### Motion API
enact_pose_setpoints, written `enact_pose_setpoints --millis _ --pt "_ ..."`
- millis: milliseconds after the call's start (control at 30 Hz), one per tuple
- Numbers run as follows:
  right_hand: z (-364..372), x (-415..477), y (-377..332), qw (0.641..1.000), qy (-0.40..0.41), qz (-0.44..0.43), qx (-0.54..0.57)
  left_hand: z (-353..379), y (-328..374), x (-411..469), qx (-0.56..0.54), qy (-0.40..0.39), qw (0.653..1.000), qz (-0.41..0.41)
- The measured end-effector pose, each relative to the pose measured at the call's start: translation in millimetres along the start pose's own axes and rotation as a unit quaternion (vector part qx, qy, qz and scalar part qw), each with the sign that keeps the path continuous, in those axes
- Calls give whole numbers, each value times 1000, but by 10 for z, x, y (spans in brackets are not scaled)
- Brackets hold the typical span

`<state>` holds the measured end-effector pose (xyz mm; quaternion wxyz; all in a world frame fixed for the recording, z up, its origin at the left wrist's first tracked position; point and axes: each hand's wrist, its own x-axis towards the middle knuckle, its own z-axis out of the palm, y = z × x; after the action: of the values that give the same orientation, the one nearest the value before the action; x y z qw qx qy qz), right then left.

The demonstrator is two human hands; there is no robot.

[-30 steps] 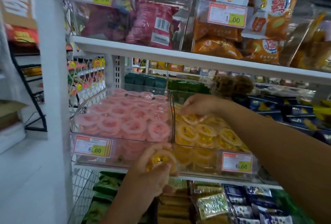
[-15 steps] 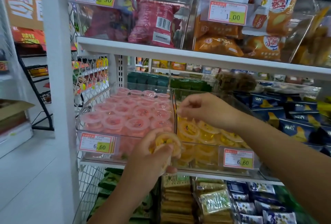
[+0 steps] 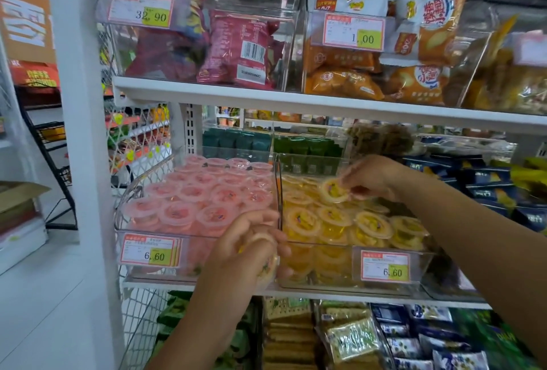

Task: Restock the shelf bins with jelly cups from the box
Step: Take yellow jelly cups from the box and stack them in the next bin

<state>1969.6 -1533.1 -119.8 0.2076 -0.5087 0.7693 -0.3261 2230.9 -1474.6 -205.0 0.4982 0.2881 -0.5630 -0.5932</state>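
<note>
The right hand (image 3: 374,177) pinches a yellow cup (image 3: 334,191) by its rim, between thumb and fingertips. It holds the cup tilted just above the yellow cups (image 3: 367,224) that fill the yellow bin (image 3: 424,266). I think the rim grip is chosen because it leaves the bottom of the cup free. The cup can then go down into a gap of the top layer without the fingers being caught between neighbours. The place is toward the back left of this bin, near the wall it shares with the pink bin (image 3: 136,192).

The left hand (image 3: 247,246) is curled around a second cup (image 3: 266,266), also yellow as far as the blur lets me see. It is in front of the shelf (image 3: 325,292) edge, just where the two bins meet. This looks like a waiting position: the cup is near the bin but does not block the right hand.

The colours are sorted, with pink cups (image 3: 207,192) in the left bin and yellow ones in the right. Each bin has its own tag (image 3: 384,266) at the front edge, so both held cups belong to the right bin. Most lids face up, probably so that a customer sees the fruit. Both bins look nearly full, so this part of the task seems far along. The front wall is low, and a cup laid too high there could slide over it.

A cardboard box (image 3: 17,195) shows at the far left; I cannot tell if it is the supply box.
</note>
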Motion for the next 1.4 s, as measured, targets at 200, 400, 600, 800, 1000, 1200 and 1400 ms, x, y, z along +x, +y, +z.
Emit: enact_pose_setpoints --millis 200,400,600,800,1000,1200,1400 --pt "180 110 6 990 -91 40 -98 35 65 -7 63 3 998 30" --pt "29 -246 -81 991 -10 -128 -24 133 188 135 157 -6 984 86" --pt "-77 -782 -188 915 -298 -131 239 492 353 574 193 -85 973 95" --pt "-332 -536 36 986 -20 -107 130 566 243 818 409 -154 884 164" --pt "-414 -154 320 999 -4 1 -38 300 108 922 641 -275 686 210" --pt "-227 -35 306 987 -46 5 -154 274 110 1008 655 -272 676 203" --pt "-300 -164 357 981 -60 -73 -171 240 92 982 643 -270 688 199"
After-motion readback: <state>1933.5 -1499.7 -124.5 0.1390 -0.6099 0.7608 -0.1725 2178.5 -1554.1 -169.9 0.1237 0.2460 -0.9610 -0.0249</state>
